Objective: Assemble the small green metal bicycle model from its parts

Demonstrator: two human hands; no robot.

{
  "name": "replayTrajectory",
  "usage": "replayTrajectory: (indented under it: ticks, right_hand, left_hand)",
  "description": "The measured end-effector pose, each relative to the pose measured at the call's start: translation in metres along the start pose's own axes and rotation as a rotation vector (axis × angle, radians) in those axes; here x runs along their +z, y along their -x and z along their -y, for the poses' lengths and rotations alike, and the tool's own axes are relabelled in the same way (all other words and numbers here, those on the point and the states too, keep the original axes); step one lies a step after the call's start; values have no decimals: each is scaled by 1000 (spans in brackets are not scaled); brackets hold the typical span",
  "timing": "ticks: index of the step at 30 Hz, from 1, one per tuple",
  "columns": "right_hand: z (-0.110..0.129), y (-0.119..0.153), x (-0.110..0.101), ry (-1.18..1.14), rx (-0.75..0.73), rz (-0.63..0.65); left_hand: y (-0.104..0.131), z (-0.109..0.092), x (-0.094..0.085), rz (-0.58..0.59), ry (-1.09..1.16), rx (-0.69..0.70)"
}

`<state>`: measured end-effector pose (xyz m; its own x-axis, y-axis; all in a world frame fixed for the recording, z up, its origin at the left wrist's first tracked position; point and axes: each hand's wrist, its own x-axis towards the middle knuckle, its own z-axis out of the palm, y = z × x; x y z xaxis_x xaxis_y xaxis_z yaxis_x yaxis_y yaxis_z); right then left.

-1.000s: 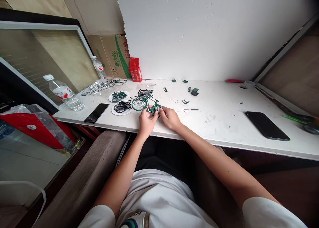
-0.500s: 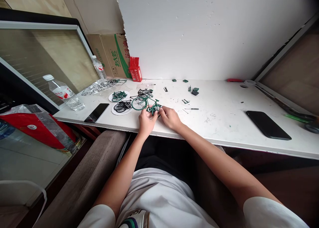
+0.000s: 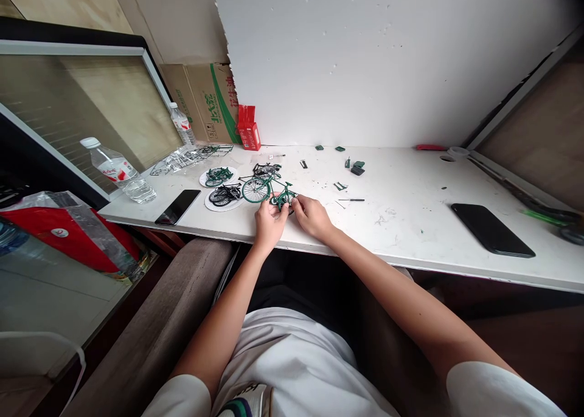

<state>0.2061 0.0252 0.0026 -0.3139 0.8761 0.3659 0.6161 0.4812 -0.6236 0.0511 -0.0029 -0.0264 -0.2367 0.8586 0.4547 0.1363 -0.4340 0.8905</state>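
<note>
A green model bicycle [image 3: 256, 189] is held between my two hands near the table's front edge, its front wheel pointing left. My left hand [image 3: 269, 221] is closed around its lower frame and pedal area. The fingers of my right hand [image 3: 312, 215] pinch at the rear wheel, partly hiding it. Just left of the bicycle, one white plate [image 3: 208, 205] carries black bicycle parts [image 3: 223, 194], and another behind it holds green bicycle parts [image 3: 218, 175]. More dark parts [image 3: 265, 169] lie behind the bicycle. A thin screwdriver [image 3: 356, 200] rests to the right of my hands.
Small green and dark pieces [image 3: 358, 167] lie scattered toward the back of the white table [image 3: 401, 216]. Phones lie left [image 3: 177, 207] and right [image 3: 491, 230]. A water bottle [image 3: 119, 172], a red box [image 3: 249, 128] and a cardboard carton [image 3: 201, 101] stand at the left.
My hands and the bicycle keep nearly the same pose. The whole view has shifted very slightly; nothing on the table has visibly moved.
</note>
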Motion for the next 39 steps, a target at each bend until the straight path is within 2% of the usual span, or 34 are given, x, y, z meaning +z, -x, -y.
replayTrajectory:
  ticks: [5, 8, 11, 20, 26, 33, 39]
  right_hand:
    - [3, 2, -1, -53, -53, -94]
    - [4, 4, 0, -69, -152, -109]
    - [3, 5, 1, -40, -190, -113]
    - [3, 5, -1, -8, -151, -107]
    - [5, 6, 0, 23, -127, -97]
    - [7, 5, 0, 111, -35, -106]
    - [7, 6, -2, 8, -138, -93]
  left_hand:
    - [0, -5, 1, -56, 0, 6]
    - [0, -7, 1, -50, 3, 2]
    - [0, -6, 1, -32, -1, 14]
    - [-2, 2, 1, -9, -2, 26]
    - [-1, -4, 1, -8, -12, 7]
    - [0, -7, 1, -27, -39, 39]
    - [0, -6, 1, -25, -29, 37]
